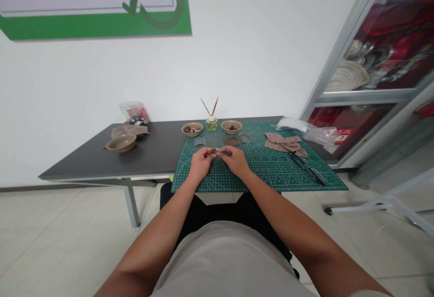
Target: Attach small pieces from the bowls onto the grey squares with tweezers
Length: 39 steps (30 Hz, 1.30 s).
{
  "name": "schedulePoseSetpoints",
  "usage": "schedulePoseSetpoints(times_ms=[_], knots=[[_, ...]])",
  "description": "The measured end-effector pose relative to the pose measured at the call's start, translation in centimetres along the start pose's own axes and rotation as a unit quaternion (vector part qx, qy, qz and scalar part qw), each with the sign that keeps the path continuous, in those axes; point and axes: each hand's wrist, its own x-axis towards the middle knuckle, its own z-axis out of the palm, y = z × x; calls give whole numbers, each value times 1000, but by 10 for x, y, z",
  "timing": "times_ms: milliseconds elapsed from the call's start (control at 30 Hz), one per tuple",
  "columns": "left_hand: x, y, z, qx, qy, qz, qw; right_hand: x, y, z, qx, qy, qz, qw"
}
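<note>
A: Both hands at work. What do the fingers have?

B: Left hand [200, 163] and right hand [237, 160] pinch one small grey piece [223, 151] between them, fingertips nearly meeting. Thin, curved along its edge; material unclear, partly covered by the fingers.

A: Beneath them?

B: Green mat [257, 170], flat, printed with a fine pale grid, lying over a smooth dark worktop [156, 152].

A: Just beyond the fingers?

B: Three flat scraps: a grey square [200, 141] slightly left, a brown square [232, 141] slightly right, and beside that a dark grey patch [244, 139] with a paler edge.

A: Farther out?

B: Two round tan bowls, the left bowl [192, 126] and right bowl [232, 124], both containing small dark bits. Between them, a squat clear glass bottle [212, 123], greenish inside, two slender brown sticks [214, 106] leaning apart above it.

A: Right of the fingers?

B: A crumpled, soft-looking pinkish-brown cloth [283, 143], then black-framed glasses [307, 169] nearer the mat's edge. Beyond the cloth, wrinkled clear plastic [310, 129].

A: Well left?

B: Another tan bowl [121, 143], tilted.
</note>
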Motion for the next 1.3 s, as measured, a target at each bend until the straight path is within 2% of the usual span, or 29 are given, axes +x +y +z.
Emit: schedulePoseSetpoints(times_ms=[433, 867, 1067, 1300], knots=[[0, -2, 0, -20, -5, 7, 1000, -1, -1, -2, 28, -14, -6, 999], [0, 1, 0, 3, -15, 12, 1000, -1, 2, 0, 44, 18, -7, 999], [-2, -1, 1, -15, 6, 30, 999, -1, 3, 0, 58, 5, -11, 998], [-2, 1, 1, -27, -8, 4, 1000, -2, 3, -1, 79, 2, -2, 997]])
